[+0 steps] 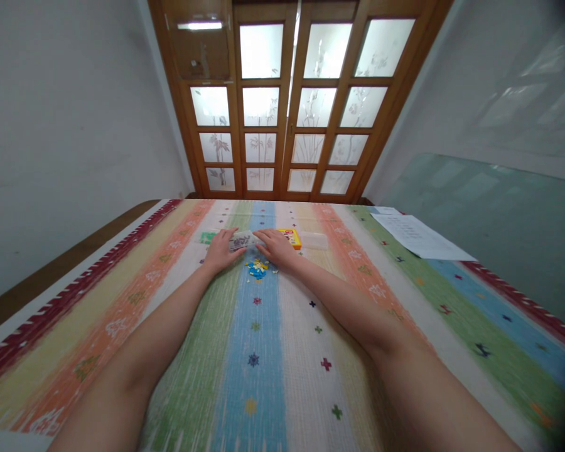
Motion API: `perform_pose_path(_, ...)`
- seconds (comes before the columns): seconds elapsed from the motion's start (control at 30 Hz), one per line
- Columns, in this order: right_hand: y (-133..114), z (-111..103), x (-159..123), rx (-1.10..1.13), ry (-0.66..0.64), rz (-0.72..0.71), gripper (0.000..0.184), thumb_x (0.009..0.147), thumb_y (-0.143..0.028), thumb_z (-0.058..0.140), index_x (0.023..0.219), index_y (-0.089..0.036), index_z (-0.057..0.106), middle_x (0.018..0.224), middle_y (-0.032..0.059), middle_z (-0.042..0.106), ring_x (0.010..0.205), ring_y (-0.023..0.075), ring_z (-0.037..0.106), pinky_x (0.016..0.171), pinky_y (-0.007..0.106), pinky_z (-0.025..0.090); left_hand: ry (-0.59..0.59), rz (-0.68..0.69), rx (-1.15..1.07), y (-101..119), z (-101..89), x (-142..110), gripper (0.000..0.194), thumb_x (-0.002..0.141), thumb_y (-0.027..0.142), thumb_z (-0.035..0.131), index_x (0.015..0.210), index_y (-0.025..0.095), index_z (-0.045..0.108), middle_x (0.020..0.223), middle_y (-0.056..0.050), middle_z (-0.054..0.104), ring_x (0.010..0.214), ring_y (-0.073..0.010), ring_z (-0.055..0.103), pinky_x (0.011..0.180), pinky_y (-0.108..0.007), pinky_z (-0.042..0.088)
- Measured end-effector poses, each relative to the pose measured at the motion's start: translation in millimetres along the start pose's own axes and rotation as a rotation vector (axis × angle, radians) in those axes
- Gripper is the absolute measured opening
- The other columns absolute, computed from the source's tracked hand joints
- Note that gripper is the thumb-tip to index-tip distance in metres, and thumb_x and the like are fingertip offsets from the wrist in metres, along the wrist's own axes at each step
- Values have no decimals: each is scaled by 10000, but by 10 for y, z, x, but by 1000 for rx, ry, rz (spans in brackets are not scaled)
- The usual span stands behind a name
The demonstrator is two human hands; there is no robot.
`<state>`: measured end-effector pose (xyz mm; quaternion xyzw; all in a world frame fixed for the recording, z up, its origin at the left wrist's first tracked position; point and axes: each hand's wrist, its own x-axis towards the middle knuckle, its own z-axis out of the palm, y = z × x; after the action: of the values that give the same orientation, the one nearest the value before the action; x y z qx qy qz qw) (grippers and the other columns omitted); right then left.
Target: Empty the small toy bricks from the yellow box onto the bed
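My left hand [223, 250] is closed around the left end of a small clear plastic container [241, 241] with dark bits showing inside. From the other side, the fingers of my right hand [277, 246] grip the right end of the same container. Just below the hands lies a loose pile of small blue, yellow and white pieces [257, 269]. A yellow-orange box [290, 237] with red and white print sits right behind my right hand, which partly covers it. Left of my left hand is a green item [207, 237] in clear plastic.
An open-looking clear plastic tray [316, 241] lies right of the yellow box. White printed sheets [412, 235] rest near the table's right edge. A striped, patterned cloth [257, 389] covers the table. Wooden glass-paned doors [285, 138] stand beyond it, with walls on both sides.
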<state>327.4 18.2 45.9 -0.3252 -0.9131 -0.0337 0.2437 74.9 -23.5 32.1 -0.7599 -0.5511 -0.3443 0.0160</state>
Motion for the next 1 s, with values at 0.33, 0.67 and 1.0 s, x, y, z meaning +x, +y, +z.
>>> perform_pose_path(0.33,-48,-139,-506,157,-24,-9,482,1049,-403,561,1482,-194,530,1461,139,611,1346,254,575,1128,410,449,-40,144,-304,519,137,-95,660,938,483,692,1503,222,473,1389,-126,578,1265,-284,573,1106,-432,474)
perform_pose_path(0.67,-119,-129,-521,45,-13,18,421,1086,-345,463,1440,-144,566,1297,147,708,1179,241,667,985,330,493,-9,45,-279,741,142,-158,658,931,462,696,1501,232,460,1432,-137,582,1294,-301,582,1131,-465,460)
perform_pose_path(1.0,-213,-129,-505,-73,37,77,308,1072,-268,433,1196,-134,682,1023,134,763,919,219,703,816,289,491,-12,9,-374,828,182,-194,617,931,378,654,1503,271,449,1399,-101,594,1241,-265,602,1112,-436,476)
